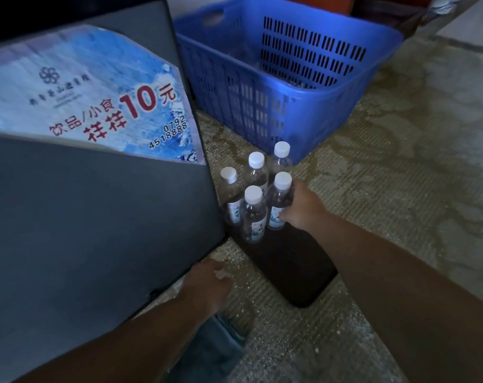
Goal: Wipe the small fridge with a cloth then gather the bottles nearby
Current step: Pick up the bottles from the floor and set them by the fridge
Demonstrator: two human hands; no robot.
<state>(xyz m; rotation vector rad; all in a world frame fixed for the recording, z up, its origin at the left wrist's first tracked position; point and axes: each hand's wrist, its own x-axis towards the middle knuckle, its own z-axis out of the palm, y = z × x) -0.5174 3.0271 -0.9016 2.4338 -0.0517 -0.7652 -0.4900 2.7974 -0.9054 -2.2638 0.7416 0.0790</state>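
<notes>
The small dark grey fridge (91,205) fills the left, with a blue and white price sticker (96,95) on its top. Several clear water bottles with white caps (255,172) stand upright in a cluster on a dark mat (293,266), right beside the fridge's corner. My right hand (304,208) is wrapped around the rightmost front bottle (280,200). My left hand (210,286) rests low on the carpet near the fridge's bottom edge, fingers spread, holding nothing. No cloth is in view.
A large blue slotted plastic basket (317,111) stands on the carpet just behind the bottles. Patterned beige carpet (400,175) stretches to the right. A bit of denim-clad knee (212,352) shows at the bottom.
</notes>
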